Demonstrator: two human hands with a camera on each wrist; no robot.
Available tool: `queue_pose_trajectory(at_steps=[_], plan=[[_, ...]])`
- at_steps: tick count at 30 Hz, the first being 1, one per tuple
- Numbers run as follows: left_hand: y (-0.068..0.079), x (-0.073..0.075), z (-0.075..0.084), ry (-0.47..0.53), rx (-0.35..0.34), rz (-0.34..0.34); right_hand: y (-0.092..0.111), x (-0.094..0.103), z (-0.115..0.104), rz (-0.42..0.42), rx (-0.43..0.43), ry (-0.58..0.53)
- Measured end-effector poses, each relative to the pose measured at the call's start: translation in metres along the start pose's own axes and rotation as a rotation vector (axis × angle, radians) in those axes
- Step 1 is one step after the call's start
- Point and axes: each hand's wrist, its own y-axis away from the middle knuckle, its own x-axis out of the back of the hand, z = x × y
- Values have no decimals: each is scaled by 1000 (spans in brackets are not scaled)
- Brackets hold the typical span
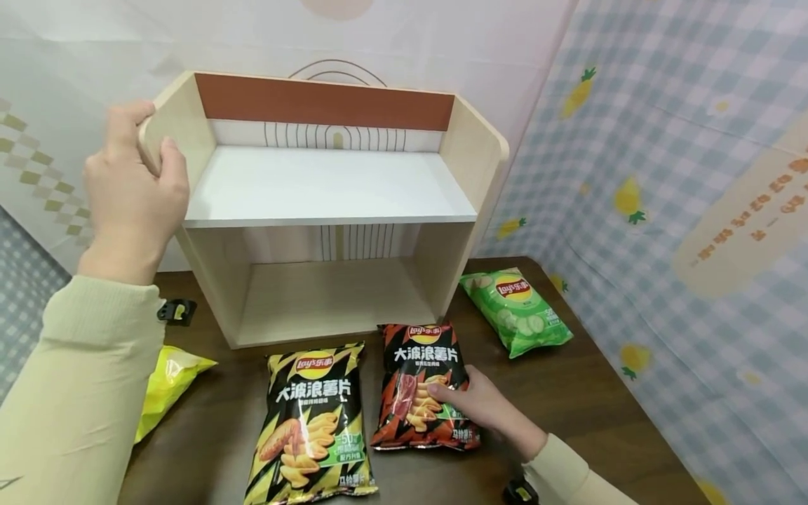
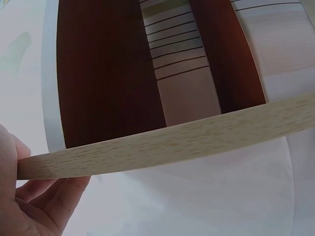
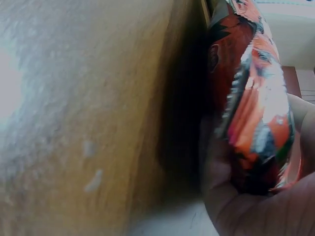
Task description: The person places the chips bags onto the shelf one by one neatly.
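Pale sleeve (image 1: 82, 379) on the left arm lies nearest the head camera, at eight o'clock, and covers part of a yellow bag (image 1: 167, 382). Red-and-black chip bag (image 1: 416, 396) is at six o'clock from the centre of the head view, its top close to the front base of the shelf unit (image 1: 334, 182). Right hand (image 1: 495, 407), at five o'clock, holds that bag by its right side, fingers clamped on it, thumb across the printed face. Left hand (image 1: 135, 186), toward ten o'clock, has its fingers clamped around the front edge of the unit's left side panel (image 1: 194, 126). Black-and-yellow bag (image 1: 312, 428) lies face up at seven o'clock, in front of the unit; green bag (image 1: 517, 312) lies at four o'clock. Counter (image 1: 587, 393): dark brown, wood-grained, with glare in the right wrist view. Room: white printed cloth (image 1: 416, 42) at twelve o'clock behind the unit; blue-and-white checked cloth (image 1: 682, 147) with pineapple prints at two o'clock.
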Motion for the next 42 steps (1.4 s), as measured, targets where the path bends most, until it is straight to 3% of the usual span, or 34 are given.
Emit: queue_pose_trajectory(at_steps=[10,18,25,36,42], plan=[[-5,-7,12,27,-35,-13,3,5,6,-7,-20,-120],[-4,-12,12,23,-22,-11,2,10,2,12,41,-78],[-3,-15,14,21,-24,-20,1,15,-8,79,122,27],[-4,-15,16,12,-16,-68,-8,18,-19,109,144,23],[-5,-15,12,13,-12,-75,-13,18,-37,123,141,-15]])
